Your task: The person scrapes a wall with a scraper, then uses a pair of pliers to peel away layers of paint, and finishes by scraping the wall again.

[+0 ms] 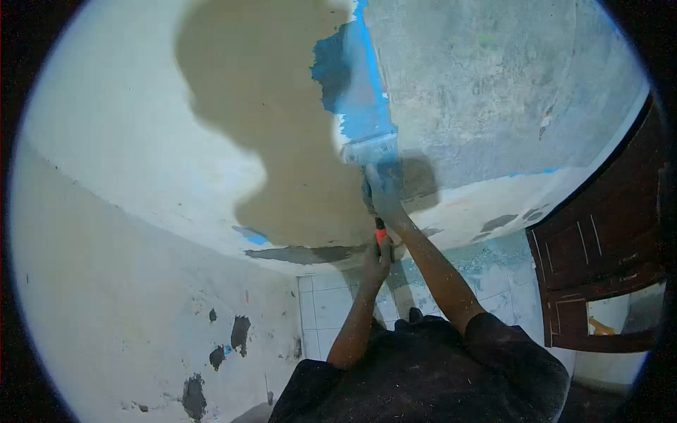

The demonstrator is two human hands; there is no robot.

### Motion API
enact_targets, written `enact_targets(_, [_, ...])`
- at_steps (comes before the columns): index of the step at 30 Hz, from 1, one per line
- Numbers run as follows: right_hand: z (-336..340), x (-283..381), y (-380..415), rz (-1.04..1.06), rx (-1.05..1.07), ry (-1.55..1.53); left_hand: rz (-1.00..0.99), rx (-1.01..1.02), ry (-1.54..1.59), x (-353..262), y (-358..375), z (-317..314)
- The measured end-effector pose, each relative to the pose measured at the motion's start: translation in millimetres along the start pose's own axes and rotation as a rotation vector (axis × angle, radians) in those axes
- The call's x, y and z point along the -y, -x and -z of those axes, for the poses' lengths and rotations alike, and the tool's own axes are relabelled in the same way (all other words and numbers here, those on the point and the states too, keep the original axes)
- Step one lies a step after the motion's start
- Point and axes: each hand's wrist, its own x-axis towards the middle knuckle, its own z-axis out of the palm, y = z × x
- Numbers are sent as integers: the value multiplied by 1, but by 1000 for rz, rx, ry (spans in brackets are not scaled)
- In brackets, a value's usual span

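Note:
A wide-bladed wall scraper (pixel 370 149) lies with its pale, dusty blade against the wall, at the lower end of a bright blue strip (pixel 365 116). My right hand (pixel 383 194) is wrapped round the scraper just below the blade. Lower down, my left hand (pixel 378 259) grips the handle's end, where a red and black part shows. To the left of the blade the white coating (pixel 303 183) covers the wall; to the right is rough grey bare plaster (pixel 479 92). Dust coats my right hand.
A dark brown wooden door or cabinet (pixel 599 247) stands at the right. White floor tiles (pixel 324 303) with debris lie below. The left wall (pixel 141 296) has several grey patches where its coating is gone. My shadow falls across the wall ahead.

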Motion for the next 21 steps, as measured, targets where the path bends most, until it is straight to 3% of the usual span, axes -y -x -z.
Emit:
enact_targets(2, [16, -35, 15, -100, 4, -73, 78, 63, -49, 48, 14, -2])
enact_targets(4, [39, -85, 28, -338, 32, -45, 79, 18, -63, 89, 39, -7])
enact_targets(6, [53, -139, 36, -266, 10, -21, 153, 47, -45, 101, 61, -11])
enact_targets(8, [53, -141, 34, -192, -4, -3, 157, 53, -41, 90, 59, -13])
enact_targets(10, [40, -92, 34, -233, -17, -43, 126, 44, -29, 74, 52, -12])
enact_targets(11, [35, -64, 30, -152, 20, 39, 53, 57, -97, 25, 39, -11])
enact_targets(13, [15, -15, 23, -183, -133, -10, 102, 49, -85, -9, 25, -12])
enact_targets(15, [9, 34, 20, -159, -100, 3, 155, 42, -75, -35, 19, -13])
enact_targets(16, [8, 43, 20, -118, -59, 16, 78, 33, -153, -47, 16, -12])
enact_targets(18, [16, 21, 21, -209, -51, 19, 4, 22, -227, -43, 16, -12])
enact_targets(19, [22, 2, 22, -292, -40, 22, 106, 32, -178, -26, 17, -10])
enact_targets(21, [43, -83, 28, -228, 13, 7, 210, 43, -125, 18, 25, -6])
